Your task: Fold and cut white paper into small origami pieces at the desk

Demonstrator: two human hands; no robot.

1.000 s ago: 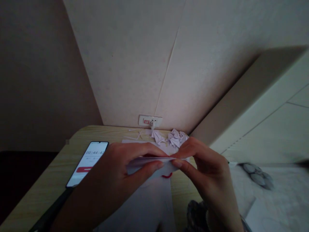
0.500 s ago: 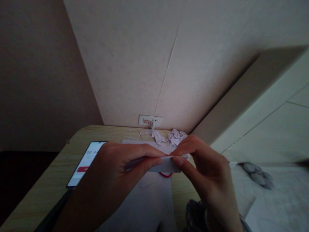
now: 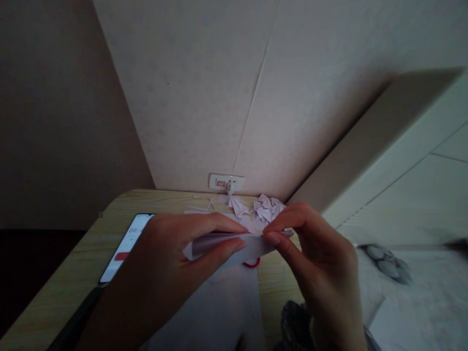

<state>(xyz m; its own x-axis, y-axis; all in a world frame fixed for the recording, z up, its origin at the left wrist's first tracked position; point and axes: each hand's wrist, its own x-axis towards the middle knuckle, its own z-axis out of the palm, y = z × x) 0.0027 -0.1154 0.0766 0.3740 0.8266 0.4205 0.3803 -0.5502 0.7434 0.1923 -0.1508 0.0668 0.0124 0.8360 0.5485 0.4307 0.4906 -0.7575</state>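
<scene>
A folded piece of white paper (image 3: 252, 246) is held between my two hands, above the table. My left hand (image 3: 193, 248) grips its left part, thumb in front and fingers behind. With thumb and forefinger, my right hand (image 3: 310, 248) pinches the paper's upper edge near its right end. Below the paper lie a larger white sheet (image 3: 223, 307) and a red loop (image 3: 252, 264), partly hidden by the paper. Folded paper pieces (image 3: 266, 207) lie in a cluster behind my right hand, with another folded piece (image 3: 238, 207) beside them.
On the left of the wooden table (image 3: 73, 273) a phone (image 3: 124, 248) with a lit timer screen lies partly behind my left wrist. A wall socket (image 3: 226, 182) with a plug sits behind the table. Thin paper strips (image 3: 204, 204) lie at the back edge.
My left thumb and fingers have spread a little apart, and more of the folded paper shows between them. My right hand has shifted slightly right, still pinching the edge.
</scene>
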